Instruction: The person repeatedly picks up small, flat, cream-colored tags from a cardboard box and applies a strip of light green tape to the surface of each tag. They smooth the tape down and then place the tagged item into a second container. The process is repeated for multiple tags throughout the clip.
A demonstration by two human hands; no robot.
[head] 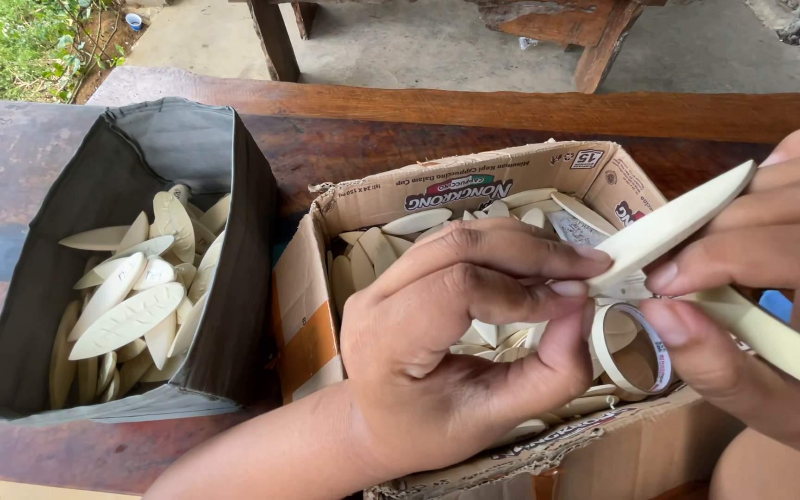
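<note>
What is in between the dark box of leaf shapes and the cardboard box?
Nothing lies between the dark fabric box and the cardboard box; the head view shows only a thin gap with a strip of wooden table behind.

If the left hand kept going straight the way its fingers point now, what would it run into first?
The left hand points rightward; its fingers already pinch the cream leaf-shaped piece. Straight on, it would probably meet the right hand holding that piece, though depth is hard to judge.

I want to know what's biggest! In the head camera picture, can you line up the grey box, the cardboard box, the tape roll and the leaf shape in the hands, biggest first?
1. Cardboard box and grey box: they look about alike, so no ranking between them.
2. Pale leaf-shaped piece, pinched by the left hand and right hand; its nearness to the camera may enlarge it.
3. Tape roll.
</note>
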